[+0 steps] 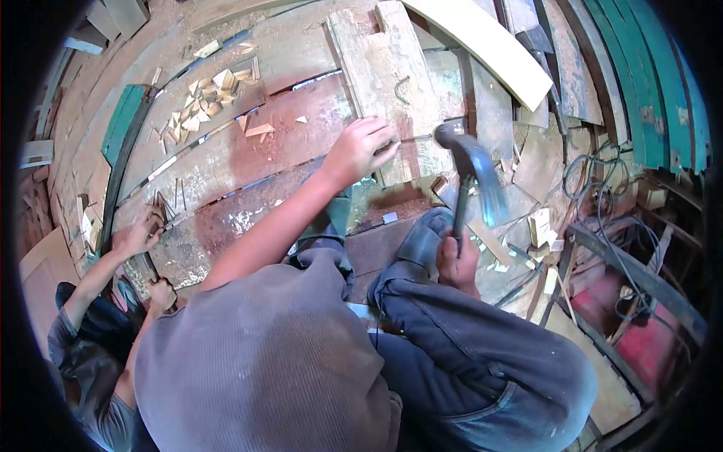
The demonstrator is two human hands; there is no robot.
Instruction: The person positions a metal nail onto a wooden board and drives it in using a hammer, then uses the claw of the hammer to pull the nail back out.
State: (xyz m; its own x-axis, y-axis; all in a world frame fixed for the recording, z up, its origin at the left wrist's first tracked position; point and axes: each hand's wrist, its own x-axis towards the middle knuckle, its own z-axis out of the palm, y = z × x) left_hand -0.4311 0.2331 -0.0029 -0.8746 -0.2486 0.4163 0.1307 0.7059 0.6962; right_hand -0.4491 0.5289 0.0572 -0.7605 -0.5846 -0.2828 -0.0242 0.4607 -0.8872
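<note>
My right hand (457, 261) is wrapped round the handle of a claw hammer (468, 169), whose head is raised and partly blurred by motion. My left hand (364, 149) is at the lower left edge of a pale plank (403, 83); its fingers are bent toward a thin nail (410, 138) that points sideways over the wood. Whether the fingertips grip the nail is hard to tell. A curved dark piece of wire or bent nail (401, 90) lies on the plank above.
A co-worker (90, 339) sits at the left, hands near several nails (181, 194). Wood offcuts (203, 102) lie at the upper left. Green boards (633, 75) stand at the upper right, above tangled cable (602, 181) and a metal frame (640, 279).
</note>
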